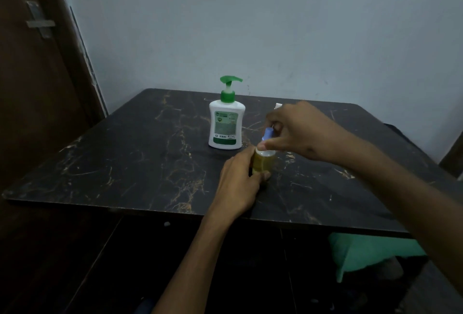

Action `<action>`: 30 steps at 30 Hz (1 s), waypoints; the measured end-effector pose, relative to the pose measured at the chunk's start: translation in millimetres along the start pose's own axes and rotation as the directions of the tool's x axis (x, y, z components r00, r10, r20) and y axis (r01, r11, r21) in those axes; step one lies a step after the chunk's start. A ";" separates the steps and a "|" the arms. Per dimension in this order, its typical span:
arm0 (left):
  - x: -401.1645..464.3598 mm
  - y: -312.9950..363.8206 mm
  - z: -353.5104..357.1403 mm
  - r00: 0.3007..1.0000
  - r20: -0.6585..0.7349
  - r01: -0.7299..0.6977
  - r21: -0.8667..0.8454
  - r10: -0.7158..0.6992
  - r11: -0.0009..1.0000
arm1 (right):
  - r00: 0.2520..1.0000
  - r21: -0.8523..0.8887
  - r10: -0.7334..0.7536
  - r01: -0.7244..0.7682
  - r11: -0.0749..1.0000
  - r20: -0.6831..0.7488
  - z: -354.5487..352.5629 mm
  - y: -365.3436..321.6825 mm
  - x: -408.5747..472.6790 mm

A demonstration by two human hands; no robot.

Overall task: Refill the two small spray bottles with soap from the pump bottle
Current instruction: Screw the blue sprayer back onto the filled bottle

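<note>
A white pump bottle (pixel 226 125) with a green pump head stands upright near the middle of the dark marble-patterned table (pixel 125 158). Just in front of it, to the right, a small clear spray bottle (pixel 261 163) holding yellowish liquid stands on the table. My left hand (pixel 238 186) is wrapped around its body. My right hand (pixel 298 130) pinches its blue spray top (pixel 267 133) from above. A small white object (pixel 278 106) peeks out behind my right hand; I cannot tell what it is.
The table stands against a pale blue wall, with a brown door (pixel 37 88) at the left. A green cloth (pixel 370 253) shows below the table's front right edge. A dark chair edge (pixel 400 130) lies at the far right.
</note>
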State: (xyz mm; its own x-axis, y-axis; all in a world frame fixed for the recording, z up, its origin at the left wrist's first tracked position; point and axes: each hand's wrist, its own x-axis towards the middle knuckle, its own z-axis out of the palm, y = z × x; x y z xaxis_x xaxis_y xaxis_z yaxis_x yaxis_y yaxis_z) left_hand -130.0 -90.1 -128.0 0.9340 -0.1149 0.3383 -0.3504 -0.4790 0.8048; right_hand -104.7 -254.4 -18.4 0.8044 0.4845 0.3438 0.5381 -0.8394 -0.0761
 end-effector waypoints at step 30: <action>106.8 -0.1 51.2 0.985 -0.167 0.095 0.289 -0.048 0.953 | 0.897 0.548 0.436 -0.328 0.770 -0.076 102.7 100.0 30.1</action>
State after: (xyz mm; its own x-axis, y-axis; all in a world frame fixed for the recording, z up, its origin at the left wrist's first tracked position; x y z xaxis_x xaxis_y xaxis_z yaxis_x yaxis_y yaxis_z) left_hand -26.7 -146.9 -116.9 0.9249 0.0549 0.3762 -0.2250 -0.7184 0.6582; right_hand -0.9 -298.5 -111.7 0.9368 0.0493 0.3465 0.2883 -0.6698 -0.6842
